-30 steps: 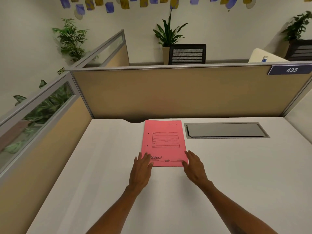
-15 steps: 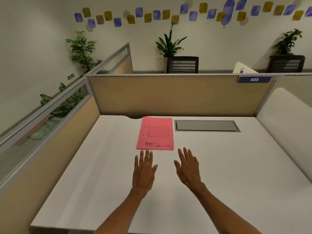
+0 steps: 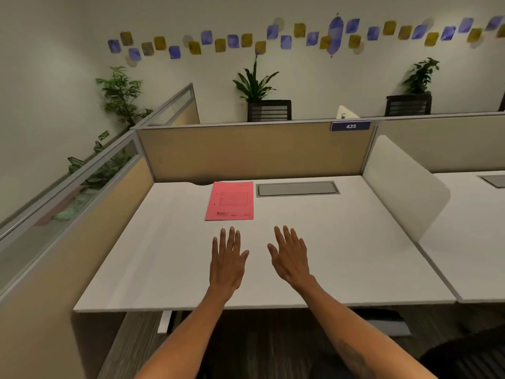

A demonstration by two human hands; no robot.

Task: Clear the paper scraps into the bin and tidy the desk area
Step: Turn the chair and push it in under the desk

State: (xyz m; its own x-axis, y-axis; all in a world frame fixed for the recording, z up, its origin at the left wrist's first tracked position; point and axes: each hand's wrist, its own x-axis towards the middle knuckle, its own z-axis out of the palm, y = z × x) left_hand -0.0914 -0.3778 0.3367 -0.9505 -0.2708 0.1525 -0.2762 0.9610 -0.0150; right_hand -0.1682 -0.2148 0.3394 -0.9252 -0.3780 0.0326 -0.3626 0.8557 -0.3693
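Note:
A pink paper folder (image 3: 230, 201) lies flat at the back of the white desk (image 3: 341, 242), just left of a grey cable hatch (image 3: 297, 189). My left hand (image 3: 227, 260) hovers palm down over the desk, fingers spread, a short way in front of the folder. My right hand (image 3: 290, 257) is beside it, also flat and spread, holding nothing. Neither hand touches the folder. No paper scraps and no bin are in view.
Tan partition walls (image 3: 254, 151) enclose the desk at the back and left, and a white divider (image 3: 404, 184) stands on the right. A dark chair (image 3: 470, 359) shows at the bottom right. A neighbouring desk (image 3: 475, 242) lies to the right.
Both hands left the folder's near edge and drew back toward me, fingers spread. The camera pulled back and up, so the desk's front edge and the floor now show.

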